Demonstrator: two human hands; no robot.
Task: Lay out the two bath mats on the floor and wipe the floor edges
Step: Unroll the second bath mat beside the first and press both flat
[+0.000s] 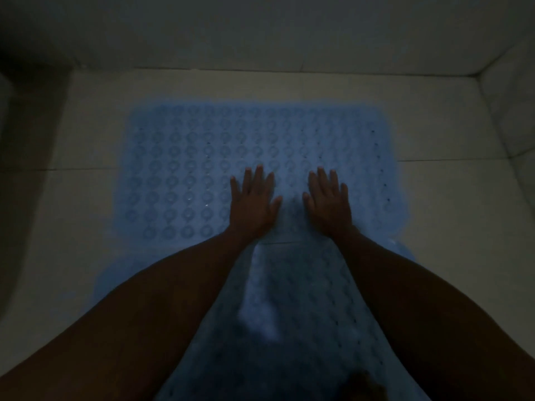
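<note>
A blue rubber bath mat (185, 157) with rows of round suction rings lies flat on the pale tiled floor (451, 204), its far edge near the back wall. A second blue mat (292, 308) lies right behind it, toward me, between my forearms; its near end runs out of the frame. My left hand (253, 201) and my right hand (328, 199) rest palm down, side by side, on the near middle of the far mat. The fingers of both hands are spread and hold nothing. The light is dim.
A pale wall (260, 33) closes the back, and another wall (512, 105) rises on the right. A dark raised ledge (26, 157) runs along the left. Bare floor strips lie between the mats and each wall.
</note>
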